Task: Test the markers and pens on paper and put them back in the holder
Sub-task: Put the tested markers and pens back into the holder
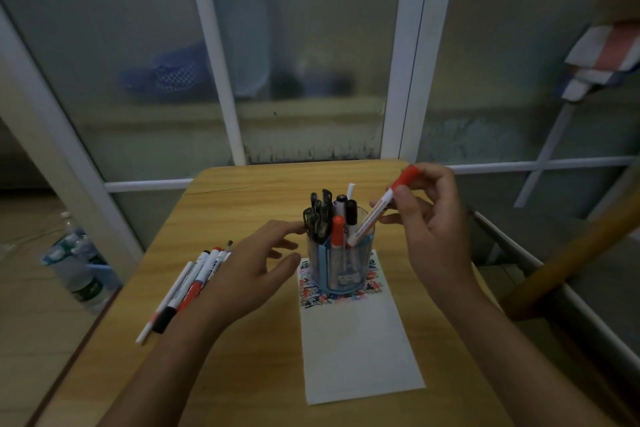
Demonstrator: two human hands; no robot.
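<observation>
Nearest, white paper sheet [356, 350]; beyond, right hand [436, 229] pinching slanted red-capped white marker [377, 211] into clear blue plastic holder [341, 267], left hand [242, 274] spread beside, likely steadying.

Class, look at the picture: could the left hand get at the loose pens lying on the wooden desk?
Probably yes. The left hand, open, hovers just beside the loose pens lying on the wooden desk; nothing lies between them.

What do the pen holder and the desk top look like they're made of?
Pen holder: probably clear blue-tinted plastic, glossy; the pens inside show through its wall. Desk top: wood or wood-look laminate, light yellowish with grain lines and a smooth finish; which of the two cannot be told.
</observation>
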